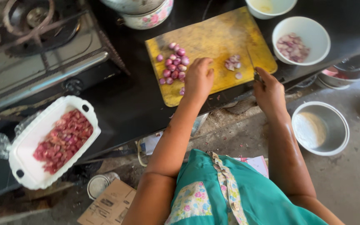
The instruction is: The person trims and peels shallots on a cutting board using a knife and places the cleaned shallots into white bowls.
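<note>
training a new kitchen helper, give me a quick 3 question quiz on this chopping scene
1. True or false: the right hand holds a knife over the yellow cutting board.
2. Multiple choice: where do the whole peeled shallots lie? A) in the steel bowl B) on the board beside the left hand C) on the stove
3. Fill in: the white rectangular tray at the counter's edge holds reddish ______.

Key:
1. True; the blade points toward the chopped shallot pieces.
2. B
3. Shallot peels, as far as the view shows.
</note>
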